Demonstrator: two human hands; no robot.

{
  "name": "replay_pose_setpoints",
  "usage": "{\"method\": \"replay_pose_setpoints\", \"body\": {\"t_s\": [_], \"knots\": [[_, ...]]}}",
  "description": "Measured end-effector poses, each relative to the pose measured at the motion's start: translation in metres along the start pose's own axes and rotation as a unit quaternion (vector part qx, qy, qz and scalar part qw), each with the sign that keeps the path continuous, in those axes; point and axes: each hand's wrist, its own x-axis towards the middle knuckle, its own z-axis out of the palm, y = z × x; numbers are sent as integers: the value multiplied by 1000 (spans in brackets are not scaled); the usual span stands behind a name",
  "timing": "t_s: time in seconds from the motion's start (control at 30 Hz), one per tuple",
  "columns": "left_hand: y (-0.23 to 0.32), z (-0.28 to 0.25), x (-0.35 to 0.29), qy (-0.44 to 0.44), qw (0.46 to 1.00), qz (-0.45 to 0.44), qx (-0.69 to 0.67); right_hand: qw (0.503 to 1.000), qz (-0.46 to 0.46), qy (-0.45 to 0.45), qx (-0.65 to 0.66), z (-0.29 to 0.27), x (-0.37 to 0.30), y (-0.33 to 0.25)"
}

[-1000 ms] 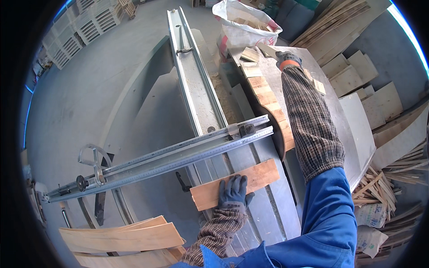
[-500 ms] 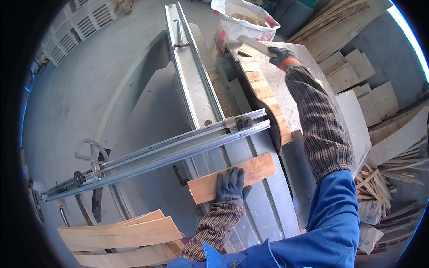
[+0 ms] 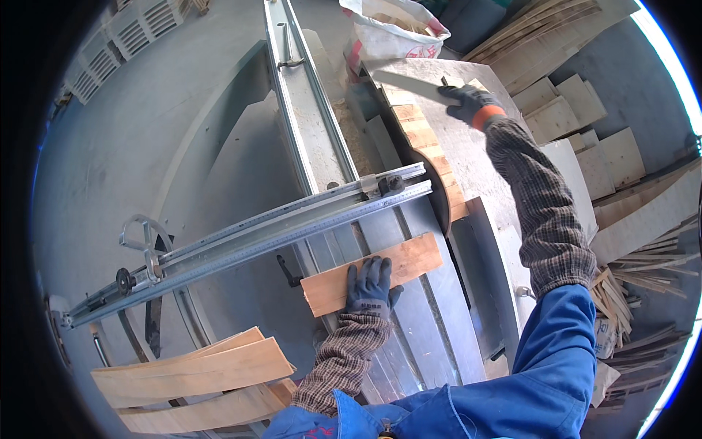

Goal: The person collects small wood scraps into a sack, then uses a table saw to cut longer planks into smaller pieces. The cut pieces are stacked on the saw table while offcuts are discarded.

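My left hand (image 3: 371,287), in a grey glove, lies flat with fingers stretched on a short wooden board (image 3: 418,257). That board rests at a slant on the grooved metal table (image 3: 431,314) of a saw, just below the scaled metal fence (image 3: 292,233). Farther off to the right, my right hand (image 3: 466,102), gloved with an orange cuff, is closed around a thin pale stick (image 3: 411,83) pointing left over the machine's brown side table (image 3: 468,157). Small wood pieces (image 3: 477,85) lie beside this hand. A row of wood blocks (image 3: 423,135) runs along the dark curved blade cover (image 3: 437,192).
Several curved boards (image 3: 197,377) sit at the lower left. A white sack (image 3: 395,40) of wood scraps stands behind the machine. Plywood panels (image 3: 559,110) and thin offcuts (image 3: 614,293) lie on the right. A metal rail (image 3: 311,117) extends away from the fence.
My right hand has moved right across the side table with the stick, and small wood pieces now lie farther right. My left hand stays flat on the board. The whole view has shifted slightly.
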Motion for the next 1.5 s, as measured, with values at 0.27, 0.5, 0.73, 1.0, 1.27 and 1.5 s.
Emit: {"method": "replay_pose_setpoints", "body": {"t_s": [0.27,0.5,0.73,1.0,1.27,1.5], "knots": [[1,6,-1,-28,999,-17,-1,995,57,-32,-81,-10,-51,20],[4,12,0,-5,1000,-9,26,999,24,42,-25,9,-102,55],[3,13,-4,35,999,-8,27,996,73,-51,-21,-3,-125,36],[7,10,3,-26,998,-38,49,997,-31,64,-3,4,-171,65],[-2,28,-2,24,998,-11,53,997,-45,-41,-42,3,-161,45],[12,-5,9,-66,997,-36,29,979,147,-64,-129,-22,-240,99]]}}
